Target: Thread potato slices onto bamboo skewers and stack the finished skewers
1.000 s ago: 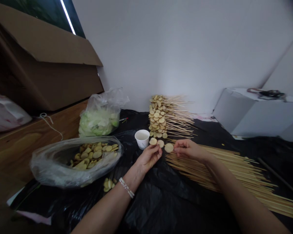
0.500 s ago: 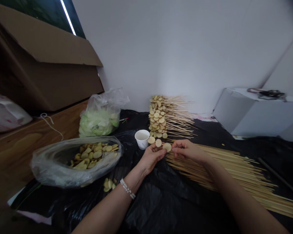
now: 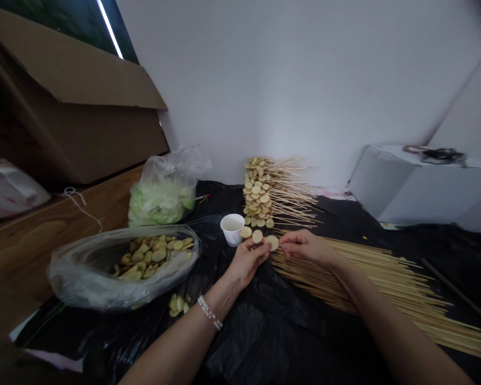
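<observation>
Potato slices [image 3: 257, 236] hang in a short row above the black plastic sheet [image 3: 248, 342], just right of a white paper cup [image 3: 232, 230], with three round slices held between the two hands. At far left, a brown cardboard box [image 3: 76, 107] stands behind a wooden surface [image 3: 52, 235]. Next come a clear bag of pale green shredded cabbage [image 3: 160, 206] and, nearer, an open plastic bag [image 3: 88, 278] full of more slices. A few loose slices [image 3: 177, 305] lie on the sheet beside it. The left hand [image 3: 246, 262] reaches in from below, wrist bent and a beaded bracelet [image 3: 209, 313] on the forearm, its fingers close together and curled up under the slices. The right hand [image 3: 304, 248] comes in from the right, palm down, its thumb and forefinger pinched together on the rightmost slice. Any skewer between the hands is too thin to make out. Beyond them rises a stack of loaded bamboo skewers [image 3: 260, 192], while bare skewers [image 3: 369, 278] fan out under the right forearm. A white box [image 3: 420, 192] sits at far right.
</observation>
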Motion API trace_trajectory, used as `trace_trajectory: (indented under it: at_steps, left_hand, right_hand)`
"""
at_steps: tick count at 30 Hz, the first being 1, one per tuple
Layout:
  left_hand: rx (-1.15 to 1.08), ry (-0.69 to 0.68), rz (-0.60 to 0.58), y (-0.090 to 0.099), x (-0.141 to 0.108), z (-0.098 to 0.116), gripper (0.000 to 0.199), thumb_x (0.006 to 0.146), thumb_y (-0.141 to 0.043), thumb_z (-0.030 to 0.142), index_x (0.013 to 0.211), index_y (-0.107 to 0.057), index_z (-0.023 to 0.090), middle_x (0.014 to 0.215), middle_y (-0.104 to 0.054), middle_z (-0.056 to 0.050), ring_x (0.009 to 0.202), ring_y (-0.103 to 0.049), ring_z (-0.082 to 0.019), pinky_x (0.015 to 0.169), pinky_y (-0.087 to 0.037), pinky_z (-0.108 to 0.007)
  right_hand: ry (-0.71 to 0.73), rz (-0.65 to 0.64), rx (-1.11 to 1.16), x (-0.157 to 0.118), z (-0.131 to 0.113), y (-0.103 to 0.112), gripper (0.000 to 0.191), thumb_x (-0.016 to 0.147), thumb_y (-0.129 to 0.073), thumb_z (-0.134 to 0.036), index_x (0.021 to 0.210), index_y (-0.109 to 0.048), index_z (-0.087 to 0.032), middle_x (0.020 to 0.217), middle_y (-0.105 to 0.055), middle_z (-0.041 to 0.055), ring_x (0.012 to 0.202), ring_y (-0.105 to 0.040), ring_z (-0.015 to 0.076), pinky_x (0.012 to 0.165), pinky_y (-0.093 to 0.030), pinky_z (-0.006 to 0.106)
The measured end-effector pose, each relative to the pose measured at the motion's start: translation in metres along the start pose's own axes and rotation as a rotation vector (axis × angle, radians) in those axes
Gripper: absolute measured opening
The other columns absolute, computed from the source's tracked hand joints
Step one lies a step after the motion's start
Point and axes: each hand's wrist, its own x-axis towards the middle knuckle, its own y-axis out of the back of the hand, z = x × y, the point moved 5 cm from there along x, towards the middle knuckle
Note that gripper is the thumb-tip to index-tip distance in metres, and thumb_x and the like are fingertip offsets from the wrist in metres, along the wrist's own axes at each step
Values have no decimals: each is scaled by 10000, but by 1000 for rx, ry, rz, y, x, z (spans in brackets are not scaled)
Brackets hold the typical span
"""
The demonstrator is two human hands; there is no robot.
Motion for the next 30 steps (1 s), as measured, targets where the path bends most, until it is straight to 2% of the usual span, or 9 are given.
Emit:
trace_trajectory:
  at_steps: [5, 9, 11, 15, 17, 20, 23, 30]
  left_hand:
    - [36, -1, -6, 1, 1, -2, 359, 515, -860, 196, 825, -691, 134, 803, -657, -10, 690, -586, -58, 688, -463, -180]
    - [241, -28, -43, -2, -2, -6, 381, 572, -828, 311, 870, -674, 131, 753, -649, -22, 675, -583, -91, 686, -464, -233]
    - [445, -56, -146, -8, -4, -9, 360, 614, -788, 376, 848, -679, 126, 727, -644, -28, 643, -566, -105, 655, -457, -248]
    - [884, -166, -451, -19, -14, -16, 281, 686, -723, 379, 839, -704, 145, 750, -661, -39, 677, -568, -133, 649, -433, -241]
    - [974, -213, -511, -20, -16, -17, 250, 729, -683, 368, 864, -705, 159, 770, -667, -37, 700, -576, -140, 654, -428, -233]
    - [1008, -229, -517, -18, -16, -16, 248, 752, -657, 371, 883, -705, 166, 798, -678, -41, 725, -590, -150, 659, -429, -229]
    - [1020, -228, -508, -17, -15, -17, 262, 753, -654, 383, 898, -709, 171, 808, -687, -42, 727, -595, -155, 654, -429, -228]
    - [1037, -252, -530, -20, -17, -16, 258, 762, -645, 376, 902, -711, 170, 796, -684, -42, 715, -594, -156, 641, -421, -227]
  right_hand:
    - [-29, 41, -1, 0, 2, 4, 363, 754, -599, -457, 936, -674, -152, 591, -600, -20, 449, -362, 63, 449, -229, 217]
    - [-68, 271, 118, -6, 2, 25, 370, 703, -626, -475, 914, -622, -171, 621, -595, -21, 454, -379, 70, 438, -245, 217]
    - [-64, 381, 183, -9, 4, 38, 371, 674, -652, -454, 918, -595, -180, 670, -612, -5, 481, -414, 76, 447, -278, 220]
    - [-65, 468, 225, -10, 13, 62, 305, 685, -659, -390, 904, -582, -193, 717, -638, 10, 556, -483, 92, 520, -370, 232]
    - [-89, 502, 179, -9, 20, 76, 254, 700, -654, -369, 873, -591, -195, 737, -652, 22, 601, -522, 104, 558, -406, 239]
    - [-146, 594, 96, -6, 29, 98, 231, 702, -656, -362, 842, -607, -185, 773, -674, 53, 656, -573, 126, 572, -433, 244]
    - [-133, 625, -44, 2, 30, 112, 270, 729, -628, -404, 874, -646, -177, 810, -693, 80, 654, -594, 141, 546, -447, 252]
    - [-59, 639, -269, 49, 10, 116, 246, 735, -634, -358, 862, -708, -161, 715, -685, 60, 616, -577, 148, 551, -452, 263]
